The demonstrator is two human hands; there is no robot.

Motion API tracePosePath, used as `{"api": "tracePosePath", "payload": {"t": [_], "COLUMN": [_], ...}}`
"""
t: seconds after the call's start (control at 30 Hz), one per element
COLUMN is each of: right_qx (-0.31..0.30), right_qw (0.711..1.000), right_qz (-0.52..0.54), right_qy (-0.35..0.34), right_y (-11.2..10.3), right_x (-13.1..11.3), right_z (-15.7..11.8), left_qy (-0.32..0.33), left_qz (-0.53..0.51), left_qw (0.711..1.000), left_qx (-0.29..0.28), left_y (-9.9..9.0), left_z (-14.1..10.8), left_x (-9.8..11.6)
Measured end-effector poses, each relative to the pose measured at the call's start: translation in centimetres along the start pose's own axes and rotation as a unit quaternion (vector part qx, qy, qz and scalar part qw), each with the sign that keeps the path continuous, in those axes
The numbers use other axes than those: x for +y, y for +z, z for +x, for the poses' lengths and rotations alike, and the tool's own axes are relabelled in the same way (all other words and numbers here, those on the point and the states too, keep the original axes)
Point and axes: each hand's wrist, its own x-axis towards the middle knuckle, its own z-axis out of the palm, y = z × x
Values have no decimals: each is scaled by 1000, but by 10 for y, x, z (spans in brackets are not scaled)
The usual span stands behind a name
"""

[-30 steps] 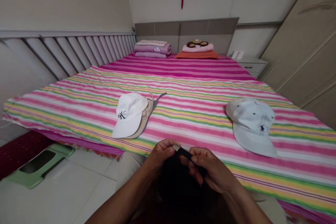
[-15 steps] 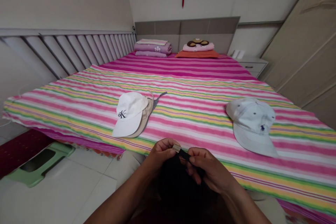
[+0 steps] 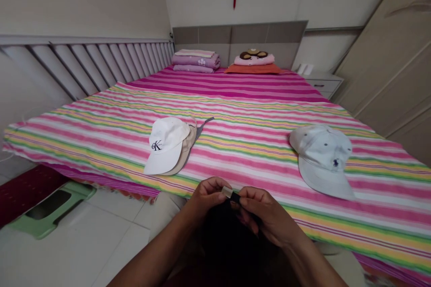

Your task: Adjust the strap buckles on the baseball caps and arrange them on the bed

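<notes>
My left hand [image 3: 210, 195] pinches a small metal buckle [image 3: 226, 192] between thumb and fingers. From the buckle runs a short black strap [image 3: 235, 197], its other side gripped by my right hand [image 3: 261, 208]. Beneath both hands lies a black item [image 3: 224, 233], probably a cap, too dark to make out its shape. Ahead and to the left on the bed, a white cap [image 3: 168, 139] with black letters rests over a beige cap [image 3: 185, 154] and a grey strap. Off to the right sits a pale blue-grey cap [image 3: 323, 157] with a small dark emblem.
A striped sheet [image 3: 242, 134] covers the bed. Folded purple bedding [image 3: 195, 62] and a pink-and-orange stack [image 3: 254, 65] stand by the headboard [image 3: 249, 33]. A white rail [image 3: 117, 63] runs along the left. On the floor at left is a green stool [image 3: 50, 215].
My right fingers have shifted slightly up and left along the black strap, nearer the buckle. My left hand and the caps on the bed stay put.
</notes>
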Motion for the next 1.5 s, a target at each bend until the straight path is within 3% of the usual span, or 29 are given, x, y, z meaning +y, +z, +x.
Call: {"api": "tracePosePath", "payload": {"t": [0.33,0.63,0.9,1.07,1.5], "right_qx": [4,13,39,67,50], "right_qw": [1000,998,999,998,999], "right_qz": [24,56,13,-5,13], "right_qy": [-5,-3,-2,4,-13], "right_y": [2,4,7,9,4], "right_x": [2,8,8,7,10], "right_z": [2,2,3,4,4], "left_qy": [7,46,62,77,70], "left_qz": [53,35,40,63,55], "left_qw": [999,997,996,994,995], "left_qx": [-8,42,55,35,50], "left_y": [3,5,5,5,2], "left_z": [-1,-2,-2,-2,-1], "left_x": [5,-2,-3,-4,-7]}}
